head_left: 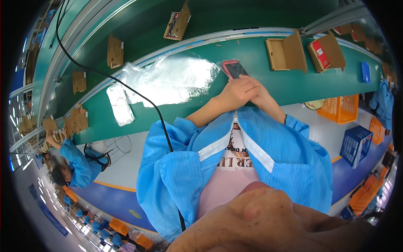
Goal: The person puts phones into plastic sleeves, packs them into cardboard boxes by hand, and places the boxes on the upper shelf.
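Observation:
My left hand (235, 92) and my right hand (262, 95) are together in front of my chest, at the near edge of the green bench (184, 115). Both are closed on a flat, dark, phone-like device with a pinkish-red edge (235, 68), its far end sticking out past my fingers. My fingers overlap and hide its near end, so the exact grip of each hand is partly covered. Just left of the device lies a heap of clear plastic bags (180, 77). A folded stack of clear bags (120, 105) sits farther left.
On the bench to the right stand an open cardboard box (277, 54) and another holding a red package (320, 55). More boxes (178, 23) rest beyond the metal rail. A black cable (138, 93) hangs across the left. Orange (339, 110) and blue crates (355, 145) stand right; a co-worker (82, 166) sits left.

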The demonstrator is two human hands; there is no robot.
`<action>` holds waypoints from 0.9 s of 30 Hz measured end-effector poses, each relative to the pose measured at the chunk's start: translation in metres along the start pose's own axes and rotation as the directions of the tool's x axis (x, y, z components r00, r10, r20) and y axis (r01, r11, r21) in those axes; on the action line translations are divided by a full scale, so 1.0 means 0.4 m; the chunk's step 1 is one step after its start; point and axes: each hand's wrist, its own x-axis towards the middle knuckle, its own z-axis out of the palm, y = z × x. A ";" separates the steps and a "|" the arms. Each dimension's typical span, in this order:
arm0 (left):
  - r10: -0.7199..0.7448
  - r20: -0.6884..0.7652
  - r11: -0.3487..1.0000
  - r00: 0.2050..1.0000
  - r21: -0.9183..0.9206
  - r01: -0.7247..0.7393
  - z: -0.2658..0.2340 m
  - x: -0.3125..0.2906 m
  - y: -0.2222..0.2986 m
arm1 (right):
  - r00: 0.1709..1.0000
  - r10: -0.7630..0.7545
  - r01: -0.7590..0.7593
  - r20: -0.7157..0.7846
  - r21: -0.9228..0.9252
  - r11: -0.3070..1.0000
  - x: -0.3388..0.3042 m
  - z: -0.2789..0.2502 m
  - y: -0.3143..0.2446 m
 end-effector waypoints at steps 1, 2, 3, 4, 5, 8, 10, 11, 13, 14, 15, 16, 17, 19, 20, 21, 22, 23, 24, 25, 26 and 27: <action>-0.113 -0.071 0.993 0.991 -0.036 0.111 -0.012 -0.008 0.010 | 1.000 0.000 0.000 0.002 0.005 1.000 0.007 0.012 -0.005; -0.224 -0.140 0.973 0.964 -0.084 0.214 -0.019 -0.015 0.005 | 0.991 0.076 -0.069 -0.114 0.071 0.995 0.014 0.038 -0.025; -0.303 -0.227 0.952 0.926 -0.018 0.307 -0.021 -0.057 -0.028 | 0.963 0.160 -0.130 -0.217 0.145 0.981 0.011 0.071 -0.060; -0.691 -0.166 0.716 0.703 -0.291 0.635 -0.008 -0.102 -0.073 | 0.979 0.173 -0.164 -0.105 0.084 0.983 -0.010 0.106 -0.100; -0.930 0.014 0.312 0.368 -0.500 0.808 0.005 -0.118 -0.109 | 0.979 0.173 -0.163 -0.111 0.090 0.983 -0.018 0.117 -0.116; -0.838 0.448 -0.197 0.312 -0.780 0.594 0.014 -0.091 -0.136 | 0.993 0.120 -0.119 0.004 -0.088 0.989 -0.025 0.143 -0.138; -0.738 0.605 -0.403 0.298 -0.750 0.524 0.034 -0.090 -0.155 | 0.991 0.134 -0.134 -0.010 -0.133 0.982 -0.038 0.148 -0.134; -0.731 0.612 -0.407 0.301 -0.745 0.528 0.038 -0.084 -0.158 | 0.989 0.143 -0.146 -0.031 -0.180 0.973 -0.046 0.142 -0.136; -0.649 0.709 -0.555 0.276 -0.689 0.465 0.036 -0.077 -0.167 | 0.992 0.103 -0.118 -0.072 -0.267 0.956 -0.044 0.103 -0.138; -0.602 0.750 -0.599 0.274 -0.651 0.467 0.036 -0.077 -0.176 | 0.992 0.070 -0.103 -0.104 -0.355 0.929 -0.042 0.095 -0.140; -0.593 0.757 -0.604 0.275 -0.644 0.469 0.038 -0.078 -0.180 | 0.994 0.041 -0.079 -0.100 -0.418 0.905 -0.048 0.096 -0.147; -0.531 0.801 -0.683 0.278 -0.598 0.419 0.040 -0.080 -0.181 | 0.993 0.038 -0.081 -0.110 -0.417 0.905 -0.047 0.083 -0.149; -0.466 0.838 -0.751 0.283 -0.544 0.373 0.038 -0.076 -0.175 | 0.996 0.007 -0.048 -0.084 -0.503 0.863 -0.045 0.067 -0.151; -0.435 0.852 -0.759 0.291 -0.521 0.390 0.033 -0.066 -0.158 | 0.998 -0.026 -0.015 -0.061 -0.580 0.814 -0.040 0.042 -0.155; -0.368 0.860 -0.754 0.353 -0.499 0.427 0.035 -0.070 -0.153 | 0.999 -0.017 -0.014 -0.041 -0.649 0.761 -0.040 0.043 -0.162; -0.297 0.862 -0.745 0.410 -0.478 0.464 0.035 -0.073 -0.148 | 1.000 -0.005 -0.011 -0.021 -0.713 0.701 -0.043 0.045 -0.168; -0.316 0.859 -0.743 0.404 -0.488 0.457 0.035 -0.072 -0.145 | 1.000 -0.006 -0.013 -0.024 -0.712 0.702 -0.046 0.053 -0.168; -0.308 0.861 -0.743 0.406 -0.484 0.463 0.035 -0.067 -0.144 | 0.996 -0.076 0.005 -0.050 -0.802 0.597 -0.048 0.065 -0.168; -0.328 0.862 -0.723 0.386 -0.492 0.485 0.034 -0.062 -0.144 | 0.987 -0.149 0.012 -0.068 -0.878 0.479 -0.049 0.069 -0.170; -0.348 0.863 -0.702 0.367 -0.499 0.508 0.034 -0.056 -0.147 | 0.985 -0.158 0.011 -0.073 -0.878 0.478 -0.043 0.052 -0.165; -0.323 0.863 -0.662 0.389 -0.500 0.558 0.036 -0.054 -0.155 | 0.957 -0.290 0.081 -0.009 -0.952 0.297 -0.032 0.037 -0.163; -0.358 0.843 -0.620 0.401 -0.536 0.573 0.038 -0.055 -0.152 | 0.912 -0.403 0.126 0.077 -0.987 0.097 -0.028 0.020 -0.168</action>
